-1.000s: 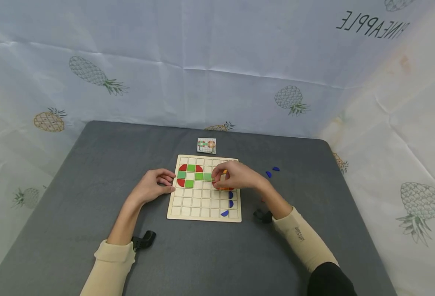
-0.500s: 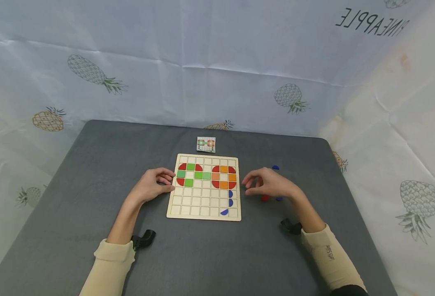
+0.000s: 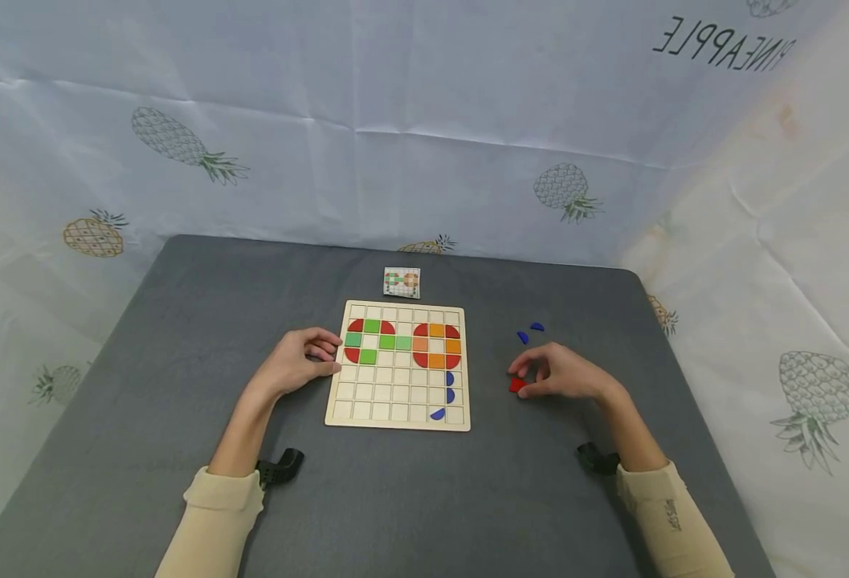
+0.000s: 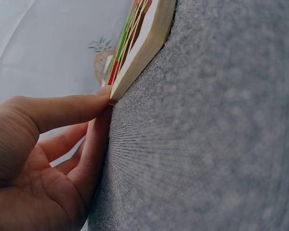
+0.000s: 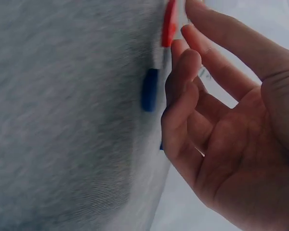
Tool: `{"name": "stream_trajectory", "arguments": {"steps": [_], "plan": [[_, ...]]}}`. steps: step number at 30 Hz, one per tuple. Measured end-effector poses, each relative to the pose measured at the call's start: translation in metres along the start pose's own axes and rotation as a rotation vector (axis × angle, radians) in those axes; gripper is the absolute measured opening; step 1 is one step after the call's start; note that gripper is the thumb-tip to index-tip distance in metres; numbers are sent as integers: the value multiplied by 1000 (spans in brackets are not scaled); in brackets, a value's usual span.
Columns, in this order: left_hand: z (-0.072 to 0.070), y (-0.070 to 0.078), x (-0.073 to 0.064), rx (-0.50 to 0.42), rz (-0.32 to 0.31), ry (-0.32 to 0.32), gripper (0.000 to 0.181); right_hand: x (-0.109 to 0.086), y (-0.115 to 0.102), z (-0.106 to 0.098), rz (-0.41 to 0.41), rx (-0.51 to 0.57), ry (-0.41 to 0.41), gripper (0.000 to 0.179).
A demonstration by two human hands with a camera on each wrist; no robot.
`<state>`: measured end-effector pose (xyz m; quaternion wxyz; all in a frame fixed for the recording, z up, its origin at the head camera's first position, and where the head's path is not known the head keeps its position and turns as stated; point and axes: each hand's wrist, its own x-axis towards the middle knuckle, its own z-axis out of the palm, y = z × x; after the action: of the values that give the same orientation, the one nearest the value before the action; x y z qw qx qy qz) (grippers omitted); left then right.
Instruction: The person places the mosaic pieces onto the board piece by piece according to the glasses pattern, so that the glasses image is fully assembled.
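Observation:
A square wooden grid board (image 3: pixel 395 397) lies mid-table, bearing green squares, red rounded pieces and orange squares in two ring shapes. Blue half-discs (image 3: pixel 450 396) sit near its right side. My left hand (image 3: pixel 290 365) touches the board's left edge with thumb and fingertips; up close in the left wrist view, the thumb (image 4: pixel 70 108) meets the board's edge (image 4: pixel 139 60). Off to the right, my right hand (image 3: pixel 565 372) hovers low at a red piece (image 3: pixel 516 385), fingers loosely bent and parted from the thumb. Contact with that red piece cannot be told.
Two blue half-discs (image 3: pixel 523 338) lie on the grey table (image 3: pixel 395 506) beyond my right hand. A blue piece (image 5: pixel 149 90) shows close to the fingers in the right wrist view. Behind the board is a small pattern card (image 3: pixel 402 282). A pineapple-print curtain (image 3: pixel 424 185) borders the table.
My right hand has left the board's right-hand ring and moved right across the table to the red piece, uncovering the ring. My left hand has stayed at the board's edge.

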<state>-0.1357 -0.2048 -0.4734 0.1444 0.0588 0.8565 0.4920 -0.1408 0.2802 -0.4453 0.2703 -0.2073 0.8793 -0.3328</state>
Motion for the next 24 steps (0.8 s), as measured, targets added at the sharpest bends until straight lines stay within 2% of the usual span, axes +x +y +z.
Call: {"name": "stream_trajectory", "arguments": {"steps": [16,24], "plan": [[1,1,0,1,-2,3,44,5,21,1,-38,25,3,26],[2,0,0,7,-6,7,44,3,22,2,-64,-4,8,24]]}}
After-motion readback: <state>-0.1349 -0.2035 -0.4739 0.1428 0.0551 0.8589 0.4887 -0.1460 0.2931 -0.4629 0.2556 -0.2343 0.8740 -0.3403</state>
